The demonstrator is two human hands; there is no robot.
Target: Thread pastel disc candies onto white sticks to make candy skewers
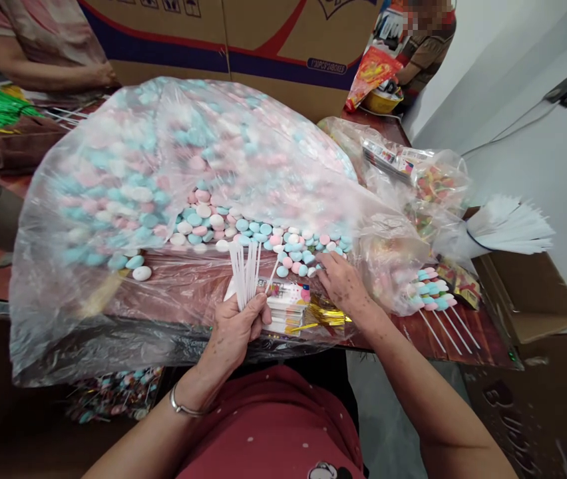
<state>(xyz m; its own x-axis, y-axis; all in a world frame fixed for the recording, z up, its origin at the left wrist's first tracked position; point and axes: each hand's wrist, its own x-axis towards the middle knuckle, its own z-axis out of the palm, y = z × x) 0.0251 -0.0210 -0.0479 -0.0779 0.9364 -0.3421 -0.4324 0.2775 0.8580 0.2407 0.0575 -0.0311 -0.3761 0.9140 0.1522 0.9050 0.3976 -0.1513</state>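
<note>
The left hand (238, 326) is gripping thin white sticks (244, 269). The right hand (339, 283) is touching smooth, rounded candies (295, 255) at the plastic bag's (38, 313) opening; whether it is pinching 1, I cannot tell. Crinkled film is covering most others. Stacked cards (286, 314) and shiny gold strips (331, 314) are lying nearby, a cardboard box (263, 60) behind.
</note>
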